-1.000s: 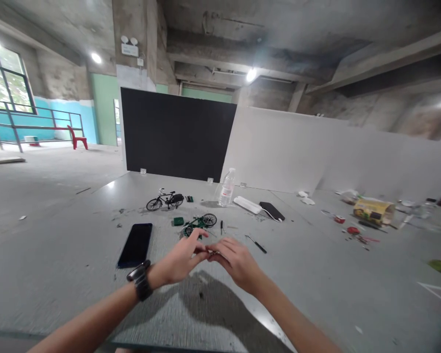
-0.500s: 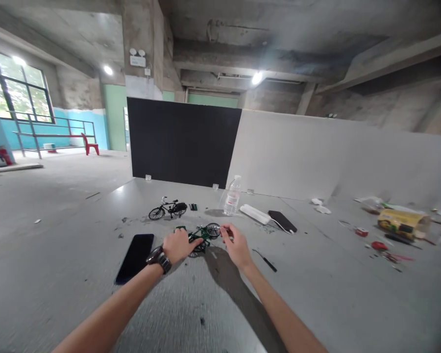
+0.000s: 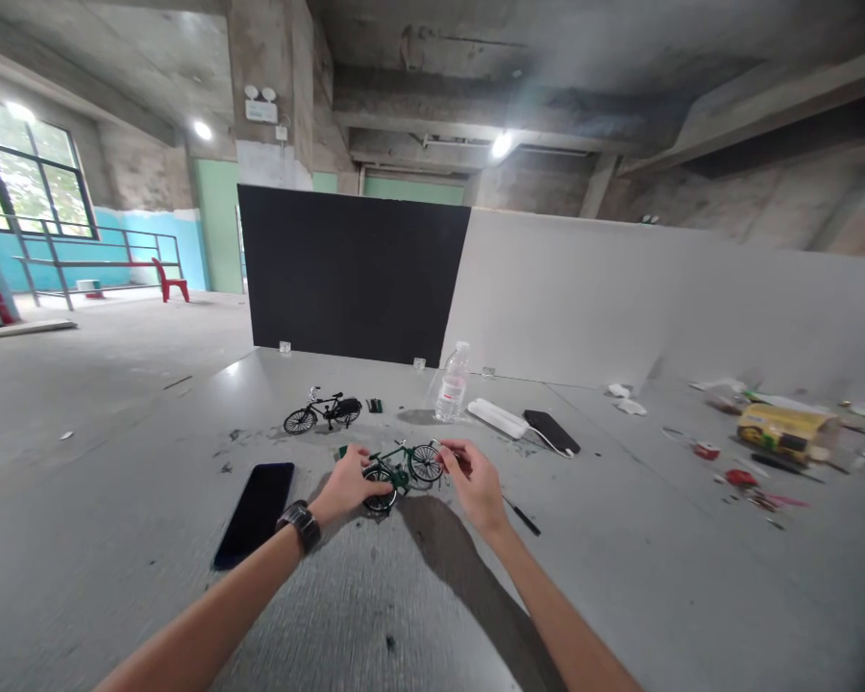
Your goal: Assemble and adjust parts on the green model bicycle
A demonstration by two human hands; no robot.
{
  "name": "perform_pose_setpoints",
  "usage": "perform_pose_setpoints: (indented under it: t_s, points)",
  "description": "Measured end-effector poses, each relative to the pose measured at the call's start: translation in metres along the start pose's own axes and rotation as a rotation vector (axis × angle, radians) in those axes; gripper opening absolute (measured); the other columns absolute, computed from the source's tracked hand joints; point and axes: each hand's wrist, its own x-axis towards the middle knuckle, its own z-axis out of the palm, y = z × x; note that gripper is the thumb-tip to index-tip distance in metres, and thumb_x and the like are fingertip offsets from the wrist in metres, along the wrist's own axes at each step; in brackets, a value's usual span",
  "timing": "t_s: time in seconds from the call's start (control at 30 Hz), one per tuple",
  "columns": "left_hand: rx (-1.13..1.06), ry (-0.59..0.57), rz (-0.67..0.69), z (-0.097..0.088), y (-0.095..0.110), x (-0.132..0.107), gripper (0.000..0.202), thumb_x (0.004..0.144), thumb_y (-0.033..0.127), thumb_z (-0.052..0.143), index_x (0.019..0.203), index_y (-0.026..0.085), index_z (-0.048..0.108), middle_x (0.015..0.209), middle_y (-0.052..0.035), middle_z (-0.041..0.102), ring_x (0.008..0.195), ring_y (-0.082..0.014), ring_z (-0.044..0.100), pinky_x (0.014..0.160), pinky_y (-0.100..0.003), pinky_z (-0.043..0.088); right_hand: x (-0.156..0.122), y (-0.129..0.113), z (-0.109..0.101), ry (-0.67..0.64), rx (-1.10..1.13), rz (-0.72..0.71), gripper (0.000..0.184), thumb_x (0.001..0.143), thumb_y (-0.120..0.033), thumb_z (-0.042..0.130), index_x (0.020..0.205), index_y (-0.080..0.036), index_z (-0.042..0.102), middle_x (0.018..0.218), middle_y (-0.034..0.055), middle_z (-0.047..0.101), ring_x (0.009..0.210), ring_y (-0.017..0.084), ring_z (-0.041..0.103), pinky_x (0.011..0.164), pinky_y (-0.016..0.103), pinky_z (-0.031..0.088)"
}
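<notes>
We hold the green bicycle (image 3: 398, 468) steady with our left hand (image 3: 346, 487) (fingers clenched on it), while our right hand (image 3: 476, 479) pinches gently at its wheel (image 3: 426, 462).

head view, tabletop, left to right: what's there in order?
black phone → left hand → green model bicycle → right hand → black screwdriver → red bits → yellow package

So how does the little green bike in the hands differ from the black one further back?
The green bike is held by the left hand and the right hand; the black bike stands untouched, farther away. Green frame versus black. Both are miniature bicycles of similar size on the grey table.
</notes>
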Motion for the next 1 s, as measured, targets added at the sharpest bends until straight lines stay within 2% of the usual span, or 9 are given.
perform_pose_setpoints:
  t_s: [0.07,0.17,0.27,0.37,0.57,0.73,0.83,0.9,1.0]
  points:
    - [-0.063,0.017,0.030,-0.003,0.000,-0.001,0.070,0.066,0.025,0.082,0.125,0.011,0.049,0.122,-0.0186,0.062,0.113,-0.0287,0.060,0.094,-0.037,0.048,0.003,-0.009,-0.002,-0.021,-0.039,-0.019,0.040,0.091,-0.051,0.056,0.109,-0.015,0.065,0.095,0.0121,0.074,0.083,0.024,0.069,0.079,0.037,0.054]
    - [-0.113,0.034,0.159,-0.009,0.000,-0.005,0.063,0.065,0.017,0.080,0.123,0.012,0.056,0.122,-0.0157,0.063,0.114,-0.0278,0.059,0.099,-0.037,0.046,0.012,-0.022,-0.002,-0.043,-0.144,-0.100,0.034,0.091,-0.045,0.057,0.108,-0.018,0.070,0.101,0.0106,0.074,0.085,0.023,0.069,0.081,0.037,0.054]
    - [-0.084,0.104,0.267,-0.013,-0.001,-0.014,0.057,0.068,0.015,0.076,0.122,0.015,0.060,0.118,-0.0125,0.063,0.109,-0.0276,0.060,0.097,-0.040,0.046,0.021,-0.030,0.005,-0.097,-0.223,-0.229,0.027,0.091,-0.039,0.057,0.102,-0.021,0.073,0.104,0.0089,0.073,0.087,0.022,0.068,0.077,0.034,0.055]
    - [-0.063,0.127,0.331,-0.014,-0.001,-0.025,0.056,0.069,0.012,0.073,0.123,0.017,0.060,0.112,-0.0097,0.063,0.104,-0.0259,0.059,0.093,-0.039,0.046,0.028,-0.031,0.016,-0.154,-0.271,-0.265,0.023,0.092,-0.035,0.056,0.103,-0.022,0.071,0.100,0.0068,0.074,0.085,0.021,0.069,0.075,0.033,0.056]
    - [-0.062,0.104,0.387,-0.013,0.004,-0.035,0.056,0.071,0.006,0.067,0.125,0.020,0.060,0.107,-0.0067,0.059,0.101,-0.0226,0.057,0.092,-0.036,0.045,0.038,-0.027,0.029,-0.173,-0.312,-0.285,0.017,0.093,-0.034,0.055,0.098,-0.022,0.067,0.093,0.0054,0.073,0.081,0.021,0.069,0.078,0.034,0.055]
    - [-0.065,0.085,0.397,-0.013,0.003,-0.036,0.057,0.073,0.005,0.066,0.127,0.021,0.057,0.111,-0.0072,0.057,0.103,-0.0227,0.056,0.095,-0.038,0.043,0.047,-0.026,0.025,-0.215,-0.410,-0.286,0.028,0.094,-0.035,0.053,0.116,-0.023,0.065,0.099,0.0083,0.071,0.093,0.024,0.067,0.083,0.038,0.053]
    - [-0.059,0.077,0.405,-0.013,0.002,-0.036,0.058,0.073,0.004,0.065,0.127,0.022,0.056,0.113,-0.0071,0.057,0.104,-0.0224,0.055,0.096,-0.038,0.043,0.050,-0.026,0.021,-0.258,-0.472,-0.334,0.022,0.095,-0.031,0.053,0.104,-0.024,0.071,0.098,0.0084,0.070,0.095,0.025,0.065,0.085,0.040,0.052]
    - [-0.054,0.074,0.410,-0.013,0.001,-0.035,0.058,0.073,0.003,0.064,0.128,0.022,0.055,0.113,-0.0067,0.056,0.104,-0.0219,0.055,0.097,-0.038,0.042,0.050,-0.026,0.020,-0.236,-0.482,-0.409,0.019,0.094,-0.029,0.054,0.093,-0.024,0.073,0.099,0.0084,0.070,0.097,0.026,0.063,0.088,0.042,0.050]
    - [-0.050,0.066,0.422,-0.012,0.001,-0.035,0.059,0.073,0.002,0.062,0.128,0.023,0.054,0.113,-0.0065,0.055,0.104,-0.0215,0.054,0.097,-0.038,0.043,0.046,-0.025,0.020,-0.199,-0.474,-0.496,0.015,0.092,-0.027,0.057,0.091,-0.024,0.072,0.094,0.0071,0.071,0.095,0.026,0.062,0.087,0.041,0.050]
